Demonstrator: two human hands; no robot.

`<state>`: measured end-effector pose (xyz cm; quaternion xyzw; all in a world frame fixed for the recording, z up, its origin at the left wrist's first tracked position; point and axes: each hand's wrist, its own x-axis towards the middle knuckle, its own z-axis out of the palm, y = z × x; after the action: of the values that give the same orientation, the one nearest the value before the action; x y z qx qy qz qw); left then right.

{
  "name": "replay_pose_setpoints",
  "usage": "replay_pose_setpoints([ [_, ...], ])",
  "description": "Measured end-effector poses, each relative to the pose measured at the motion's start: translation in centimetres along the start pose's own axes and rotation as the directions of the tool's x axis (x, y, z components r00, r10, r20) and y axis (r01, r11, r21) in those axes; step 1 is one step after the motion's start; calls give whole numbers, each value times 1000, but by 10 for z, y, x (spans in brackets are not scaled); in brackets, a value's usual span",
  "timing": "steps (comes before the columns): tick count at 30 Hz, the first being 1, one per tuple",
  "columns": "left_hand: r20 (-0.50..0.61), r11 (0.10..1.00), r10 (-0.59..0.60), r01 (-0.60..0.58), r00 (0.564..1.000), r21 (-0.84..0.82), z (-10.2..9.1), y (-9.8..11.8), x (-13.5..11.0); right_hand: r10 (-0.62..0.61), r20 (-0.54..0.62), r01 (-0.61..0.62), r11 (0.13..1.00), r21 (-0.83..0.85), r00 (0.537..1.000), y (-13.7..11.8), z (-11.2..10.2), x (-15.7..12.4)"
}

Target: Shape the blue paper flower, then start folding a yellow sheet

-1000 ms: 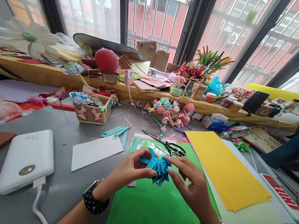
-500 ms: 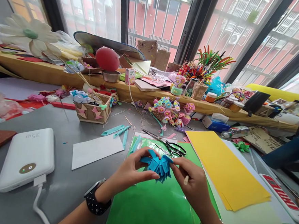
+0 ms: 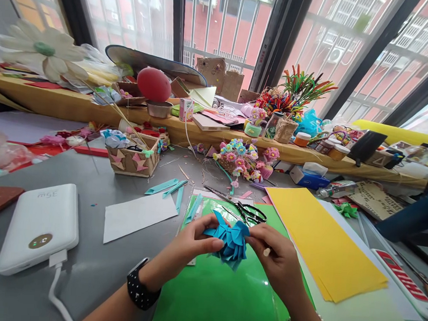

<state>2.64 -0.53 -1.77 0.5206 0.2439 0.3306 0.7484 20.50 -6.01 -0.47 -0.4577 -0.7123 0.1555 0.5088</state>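
Between my hands, above the green folder, is a blue folded-paper flower with many pointed petals. My left hand grips its left side, thumb across the front. The fingertips of my right hand pinch a petal on the right edge. A thin pale stick pokes out from under the right fingers; its other end is hidden. Black-handled scissors lie just beyond the flower on the folder. Several light-blue folded paper strips rest to the left, near a white paper sheet.
A white power bank with a cable stands at left. Yellow paper sheets lie at right. Behind are a cardboard box, a bunch of small craft flowers, a tissue pack and a crowded ledge.
The blue paper flower has turned and tilted slightly, shifting a little right and down. My left thumb has moved up its front. The right hand keeps its pinch on the edge.
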Motion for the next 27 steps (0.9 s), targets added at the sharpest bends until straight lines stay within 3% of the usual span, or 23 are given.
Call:
replay_pose_setpoints([
  [6,49,962,-111,120,993,-247,4,-5,1,-7,-3,7,1000,-6,1000,0,1,-2],
  [13,15,935,-140,137,990,-327,5,-4,0,3,38,-4,1000,15,999,-2,-1,0],
  [20,22,954,-126,127,992,-270,5,-8,2,46,48,-42,996,-80,998,1,1,0],
  [27,-85,991,-102,95,991,-92,3,-13,4,-50,-51,36,971,-237,997,4,7,-4],
])
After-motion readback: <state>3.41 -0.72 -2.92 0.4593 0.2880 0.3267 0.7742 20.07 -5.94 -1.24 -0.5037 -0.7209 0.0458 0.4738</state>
